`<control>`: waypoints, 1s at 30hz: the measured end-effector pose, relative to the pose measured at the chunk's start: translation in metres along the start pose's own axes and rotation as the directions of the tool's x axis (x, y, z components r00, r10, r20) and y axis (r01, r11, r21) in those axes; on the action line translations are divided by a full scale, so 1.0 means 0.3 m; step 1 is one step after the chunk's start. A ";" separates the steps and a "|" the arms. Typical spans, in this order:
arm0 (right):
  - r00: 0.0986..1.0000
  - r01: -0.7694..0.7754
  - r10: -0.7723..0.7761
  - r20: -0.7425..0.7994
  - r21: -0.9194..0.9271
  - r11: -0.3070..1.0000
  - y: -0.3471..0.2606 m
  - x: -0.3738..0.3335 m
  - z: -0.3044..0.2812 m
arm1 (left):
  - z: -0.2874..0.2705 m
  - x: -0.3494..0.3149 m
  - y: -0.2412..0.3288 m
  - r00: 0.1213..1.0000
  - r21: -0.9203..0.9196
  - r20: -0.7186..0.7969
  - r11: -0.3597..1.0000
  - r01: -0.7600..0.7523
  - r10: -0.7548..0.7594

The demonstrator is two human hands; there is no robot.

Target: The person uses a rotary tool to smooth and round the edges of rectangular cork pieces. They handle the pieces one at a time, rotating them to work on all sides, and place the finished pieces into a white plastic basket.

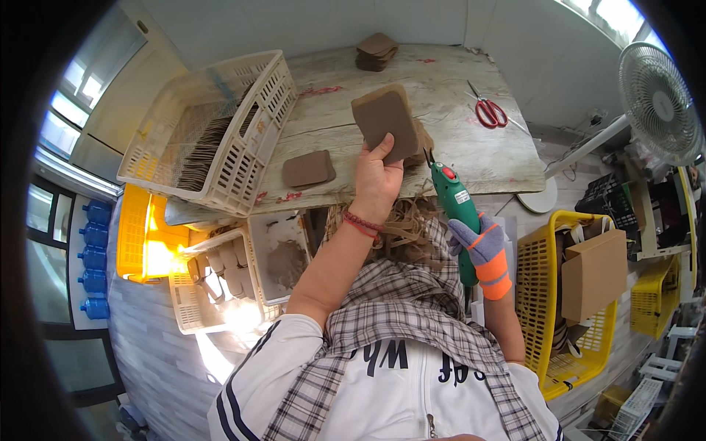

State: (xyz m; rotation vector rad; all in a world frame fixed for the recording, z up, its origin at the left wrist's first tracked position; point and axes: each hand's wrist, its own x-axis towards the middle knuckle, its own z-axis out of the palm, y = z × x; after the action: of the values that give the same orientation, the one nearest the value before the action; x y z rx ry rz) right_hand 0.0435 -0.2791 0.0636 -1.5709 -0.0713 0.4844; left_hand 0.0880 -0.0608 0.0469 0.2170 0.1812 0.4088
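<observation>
My bare left hand [378,175] grips a flat brown pad [382,121] with rounded corners, thumb on its face, raised above the table. Gloved in grey and orange, my right hand [482,250] is wrapped round a green handheld power cutter [451,192] with a red button. The cutter's dark pointed tip is close to the pad's lower right side. Behind the held pad, a stack of lighter brown pieces [423,141] is partly hidden. A small pile of brown pads [307,170] lies to the left on the table. Brown trimmings [403,224] are heaped on my plaid apron.
The wooden-look table [323,110] carries red-handled scissors [490,113], another brown stack [376,53] and a white crate [254,140] holding rows of brown pads. A yellow basket [537,294] with cardboard stands right, a fan [660,106] beyond it. Left below is a cream crate [184,305].
</observation>
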 end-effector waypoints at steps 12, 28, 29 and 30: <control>1.000 0.023 -0.023 -0.016 -0.004 1.000 -0.057 -0.012 0.006 | 0.042 -0.022 -0.076 0.998 0.023 0.055 1.000 0.010 -0.011; 0.996 0.066 -0.067 -0.062 -0.025 0.998 -0.083 -0.008 -0.064 | -0.096 -0.105 -0.101 0.978 0.364 0.124 0.925 0.111 -0.166; 0.997 0.059 -0.061 -0.048 -0.040 0.997 -0.080 -0.011 -0.080 | -0.101 -0.100 -0.081 0.975 0.410 0.140 0.906 0.103 -0.175; 0.998 0.049 -0.052 -0.031 -0.066 0.997 -0.084 -0.020 -0.091 | -0.103 -0.095 -0.059 0.970 0.455 0.156 0.886 0.095 -0.184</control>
State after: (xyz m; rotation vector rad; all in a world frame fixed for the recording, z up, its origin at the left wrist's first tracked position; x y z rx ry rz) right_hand 0.0536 -0.3049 0.0890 -1.6370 -0.1024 0.4201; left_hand 0.0620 -0.0830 0.0166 0.6912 0.0935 0.1931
